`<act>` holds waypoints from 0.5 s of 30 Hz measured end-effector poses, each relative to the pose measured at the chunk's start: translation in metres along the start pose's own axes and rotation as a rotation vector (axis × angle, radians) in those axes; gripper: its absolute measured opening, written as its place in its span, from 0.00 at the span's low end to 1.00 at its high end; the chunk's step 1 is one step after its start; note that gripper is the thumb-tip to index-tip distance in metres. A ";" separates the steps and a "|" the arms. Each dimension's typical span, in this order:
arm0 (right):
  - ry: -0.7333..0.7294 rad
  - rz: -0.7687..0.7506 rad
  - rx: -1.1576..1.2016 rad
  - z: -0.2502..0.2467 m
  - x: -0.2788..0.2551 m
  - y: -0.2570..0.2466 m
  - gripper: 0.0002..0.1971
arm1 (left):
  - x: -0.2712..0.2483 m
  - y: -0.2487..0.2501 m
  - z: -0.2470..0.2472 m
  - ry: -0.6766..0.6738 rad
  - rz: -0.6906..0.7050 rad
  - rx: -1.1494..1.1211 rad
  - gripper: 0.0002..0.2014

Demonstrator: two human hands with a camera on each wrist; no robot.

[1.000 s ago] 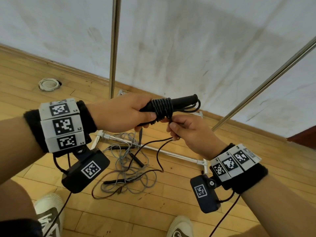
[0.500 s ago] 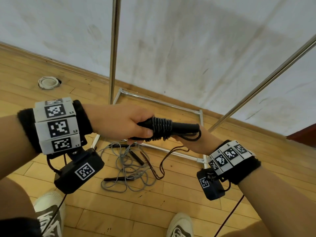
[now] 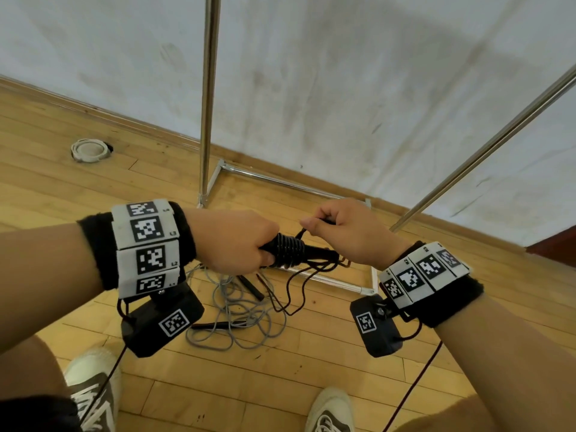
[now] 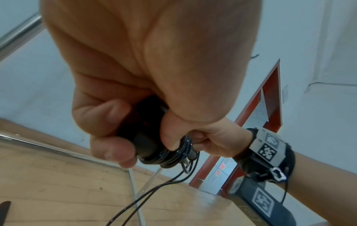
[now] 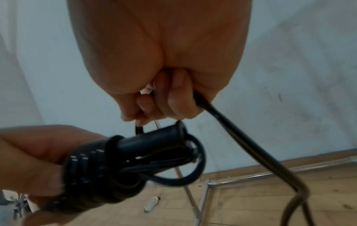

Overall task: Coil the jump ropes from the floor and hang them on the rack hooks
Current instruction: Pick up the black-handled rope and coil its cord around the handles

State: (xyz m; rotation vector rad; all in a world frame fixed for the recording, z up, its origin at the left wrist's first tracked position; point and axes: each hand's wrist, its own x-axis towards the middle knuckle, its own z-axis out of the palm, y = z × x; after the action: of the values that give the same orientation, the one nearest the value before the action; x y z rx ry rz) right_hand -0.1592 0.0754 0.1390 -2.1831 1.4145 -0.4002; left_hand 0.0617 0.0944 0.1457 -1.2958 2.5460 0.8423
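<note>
My left hand (image 3: 246, 241) grips the black jump rope handles (image 3: 314, 252), with several turns of black cord (image 3: 288, 249) wound tightly round them. In the left wrist view the fingers (image 4: 114, 146) curl round the handles (image 4: 142, 137). My right hand (image 3: 343, 232) sits above the handles' right end and pinches the loose black cord (image 5: 228, 122), which trails down toward the floor. The wound coil (image 5: 90, 169) shows close up in the right wrist view. A grey jump rope (image 3: 240, 313) lies tangled on the wooden floor below my hands.
The metal rack's upright pole (image 3: 208, 98) and base frame (image 3: 296, 183) stand against the white wall. A slanted rack bar (image 3: 486, 148) runs up at the right. A white round floor fitting (image 3: 90, 150) lies at the left. My shoes (image 3: 330, 410) are at the bottom.
My right hand came up from under the handles to above their right end, drawing the cord over. Both hands and the handles sit a little lower in view.
</note>
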 end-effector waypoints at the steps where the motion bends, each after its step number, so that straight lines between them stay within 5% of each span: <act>1: 0.023 0.017 0.024 0.000 0.001 -0.004 0.18 | 0.002 -0.002 -0.002 0.025 -0.012 -0.004 0.11; 5: 0.093 0.102 0.196 -0.003 -0.001 -0.015 0.17 | 0.007 -0.012 -0.007 0.152 -0.057 -0.049 0.10; 10: 0.048 0.185 0.683 -0.008 -0.006 -0.021 0.10 | 0.012 -0.015 -0.013 0.360 -0.084 -0.134 0.06; 15: 0.083 0.110 0.727 -0.003 -0.012 -0.020 0.08 | 0.010 -0.014 -0.020 0.445 -0.048 -0.274 0.05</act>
State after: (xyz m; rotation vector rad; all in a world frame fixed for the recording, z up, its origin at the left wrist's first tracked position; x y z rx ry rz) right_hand -0.1508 0.0924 0.1530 -1.5066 1.1718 -0.8225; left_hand 0.0684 0.0704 0.1524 -1.7967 2.7811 1.0190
